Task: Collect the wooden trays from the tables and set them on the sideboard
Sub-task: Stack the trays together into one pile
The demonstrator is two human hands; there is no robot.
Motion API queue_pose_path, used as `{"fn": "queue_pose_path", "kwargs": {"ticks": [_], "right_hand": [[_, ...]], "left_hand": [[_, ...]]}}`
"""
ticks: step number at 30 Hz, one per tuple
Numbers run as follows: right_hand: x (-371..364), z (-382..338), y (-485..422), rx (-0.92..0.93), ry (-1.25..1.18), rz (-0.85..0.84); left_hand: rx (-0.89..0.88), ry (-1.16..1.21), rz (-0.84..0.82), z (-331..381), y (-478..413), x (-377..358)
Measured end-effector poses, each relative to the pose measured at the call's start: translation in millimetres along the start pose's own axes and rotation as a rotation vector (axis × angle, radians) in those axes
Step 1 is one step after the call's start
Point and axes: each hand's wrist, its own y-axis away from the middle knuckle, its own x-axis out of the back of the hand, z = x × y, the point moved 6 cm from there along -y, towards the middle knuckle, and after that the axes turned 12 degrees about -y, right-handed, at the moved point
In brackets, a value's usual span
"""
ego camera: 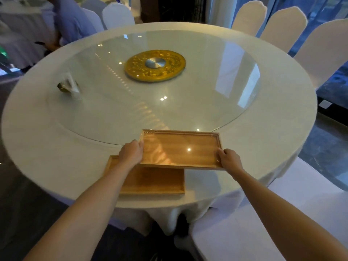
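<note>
Two wooden trays sit at the near edge of a round table (273,132) with a white cloth. The upper tray (180,149), wrapped in clear film, is held level a little above the cloth; my left hand (130,154) grips its left short edge and my right hand (229,160) grips its right short edge. It overlaps the far right part of the lower tray (150,182), which lies flat on the cloth. My left forearm hides part of the lower tray's left side.
A glass turntable (216,87) with a gold hub (155,65) covers the table's middle. A small wrapped object (68,86) lies at its left. White-covered chairs (282,25) stand behind and right; another chair (244,223) is close at my right. A person sits far left.
</note>
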Motion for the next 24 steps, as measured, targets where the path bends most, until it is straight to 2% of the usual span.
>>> {"fn": "queue_pose_path", "kwargs": {"ticks": [5,10,24], "right_hand": [[-66.1,-25.7,25.8,0.113,0.097,-0.064],[-105.6,-26.8,48.6,0.160,0.216,-0.077],[-126.0,-24.3,69.5,0.103,0.468,-0.045]], "left_hand": [[0.014,-0.069,-0.068,-74.3,5.3,-7.8],[0.027,-0.090,-0.131,-117.7,14.5,-27.5],[0.018,-0.006,-0.187,-144.3,22.5,-55.5]]}}
